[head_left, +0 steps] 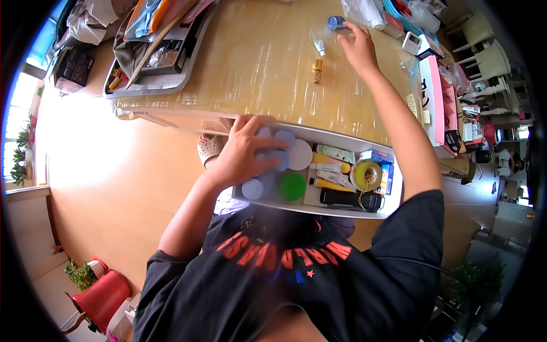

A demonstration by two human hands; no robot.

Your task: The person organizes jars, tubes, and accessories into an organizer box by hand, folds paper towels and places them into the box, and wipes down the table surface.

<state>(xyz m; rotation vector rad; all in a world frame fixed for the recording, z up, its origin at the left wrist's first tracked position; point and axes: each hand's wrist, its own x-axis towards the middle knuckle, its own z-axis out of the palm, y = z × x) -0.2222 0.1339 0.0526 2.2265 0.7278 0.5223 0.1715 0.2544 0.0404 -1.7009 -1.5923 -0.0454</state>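
Within the open drawer, pale round containers are partly covered by the left hand, its fingers spread wide. The blue jar is placed at the fingertips of the right hand, loosely parted (contact cannot be told); left of that hand, a white tube is seen.

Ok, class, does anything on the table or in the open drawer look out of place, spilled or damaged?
No spill or breakage is visible. One untidy detail: in the drawer, a thin loose strand trails from the yellow-green roll over the black object, which looks odd because it is not wound up.
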